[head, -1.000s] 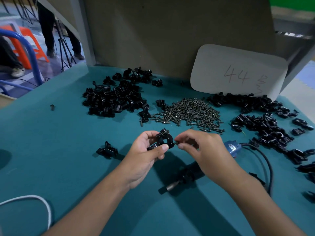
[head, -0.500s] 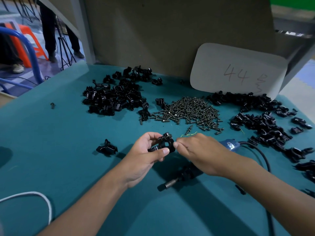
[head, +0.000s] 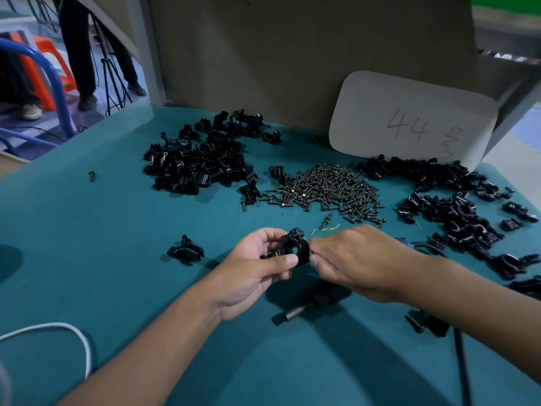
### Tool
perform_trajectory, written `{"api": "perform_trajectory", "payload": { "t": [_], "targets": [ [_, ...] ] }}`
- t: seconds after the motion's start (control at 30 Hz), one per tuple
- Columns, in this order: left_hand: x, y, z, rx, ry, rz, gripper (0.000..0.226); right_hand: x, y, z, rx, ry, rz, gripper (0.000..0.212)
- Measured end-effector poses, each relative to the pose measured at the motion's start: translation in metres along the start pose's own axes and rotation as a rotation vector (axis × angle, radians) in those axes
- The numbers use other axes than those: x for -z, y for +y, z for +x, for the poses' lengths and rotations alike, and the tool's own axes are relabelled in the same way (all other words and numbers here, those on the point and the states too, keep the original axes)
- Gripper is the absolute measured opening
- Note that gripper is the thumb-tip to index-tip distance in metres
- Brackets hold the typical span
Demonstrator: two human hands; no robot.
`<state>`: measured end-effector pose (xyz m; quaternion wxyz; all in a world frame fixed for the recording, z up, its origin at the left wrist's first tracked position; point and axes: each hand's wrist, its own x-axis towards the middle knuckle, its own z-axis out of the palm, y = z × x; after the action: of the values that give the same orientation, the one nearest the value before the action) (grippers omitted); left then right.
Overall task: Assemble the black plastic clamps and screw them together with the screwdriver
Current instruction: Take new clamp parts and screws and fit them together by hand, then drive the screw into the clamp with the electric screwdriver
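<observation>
Right hand point(head: 355, 260) has closed in from the right onto the clamp point(head: 295, 249), fingertips pinched at its right edge, pinched item unclear; left hand point(head: 251, 269) grips clamp from left, screwdriver point(head: 314, 301) lying just below both, nearer right.

Dim, cool overhead light on my teal table point(head: 87, 230). My left hand point(head: 251, 271) and right hand point(head: 360, 262) cast soft dark shadows toward me on the table. Centre fairly sharp; wide-angle bending and slight blur toward table edges. No glare.
</observation>
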<state>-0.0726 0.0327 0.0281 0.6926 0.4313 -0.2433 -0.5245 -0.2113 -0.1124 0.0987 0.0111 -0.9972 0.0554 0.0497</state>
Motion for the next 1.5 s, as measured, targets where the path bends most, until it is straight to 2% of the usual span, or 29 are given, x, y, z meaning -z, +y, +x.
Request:
{"api": "perform_trajectory", "payload": {
  "t": [0.1, 0.23, 0.4, 0.53, 0.63, 0.73, 0.83, 0.9, 0.97, 1.03, 1.17, 1.2, 1.23, 1.33, 1.5],
  "targets": [
    [0.001, 0.002, -0.001, -0.037, 0.021, 0.046, 0.035, -0.006, -0.004, 0.004, -0.063, -0.032, 0.039, 0.038],
    [0.001, 0.003, -0.002, -0.077, 0.034, 0.19, 0.032, -0.006, -0.005, 0.01, -0.174, -0.118, 0.289, 0.042],
    [-0.002, 0.004, -0.001, 0.038, 0.018, 0.05, 0.032, 0.004, -0.006, -0.003, 0.004, 0.014, -0.166, 0.028],
    [-0.002, 0.003, -0.001, 0.054, 0.012, -0.026, 0.033, 0.007, 0.001, -0.003, 0.099, -0.012, -0.163, 0.029],
    [-0.001, 0.001, -0.001, -0.008, 0.01, 0.079, 0.033, -0.001, 0.005, -0.003, 0.046, -0.003, -0.042, 0.034],
    [-0.001, -0.001, -0.002, -0.125, 0.032, 0.342, 0.034, -0.008, 0.002, -0.003, -0.087, -0.066, 0.108, 0.041],
    [0.0, -0.003, -0.001, -0.155, 0.044, 0.404, 0.033, -0.004, -0.003, -0.001, -0.228, -0.132, 0.267, 0.05],
    [0.003, -0.003, 0.001, -0.146, 0.079, 0.381, 0.032, 0.004, 0.002, -0.007, -0.364, -0.082, 0.387, 0.055],
    [0.007, -0.004, 0.005, -0.161, 0.141, 0.401, 0.03, 0.004, 0.015, -0.021, -0.547, 0.045, 0.54, 0.056],
    [0.011, -0.005, 0.007, -0.187, 0.209, 0.485, 0.03, -0.007, 0.024, -0.041, -0.742, 0.098, 0.712, 0.053],
    [0.015, -0.007, 0.009, -0.211, 0.275, 0.639, 0.032, -0.049, 0.02, -0.074, -1.054, 0.037, 0.975, 0.03],
    [0.016, -0.007, 0.009, -0.214, 0.283, 0.645, 0.032, -0.055, 0.017, -0.075, -1.096, 0.016, 0.961, 0.028],
    [0.016, -0.006, 0.008, -0.215, 0.288, 0.645, 0.032, -0.058, 0.015, -0.073, -1.121, -0.002, 0.908, 0.035],
    [0.015, -0.003, 0.006, -0.206, 0.282, 0.637, 0.033, -0.052, 0.012, -0.053, -1.203, 0.045, 0.798, 0.066],
    [0.012, -0.003, 0.001, -0.199, 0.243, 0.677, 0.032, -0.043, 0.012, -0.029, -1.32, 0.105, 1.106, 0.059]
  ]
}}
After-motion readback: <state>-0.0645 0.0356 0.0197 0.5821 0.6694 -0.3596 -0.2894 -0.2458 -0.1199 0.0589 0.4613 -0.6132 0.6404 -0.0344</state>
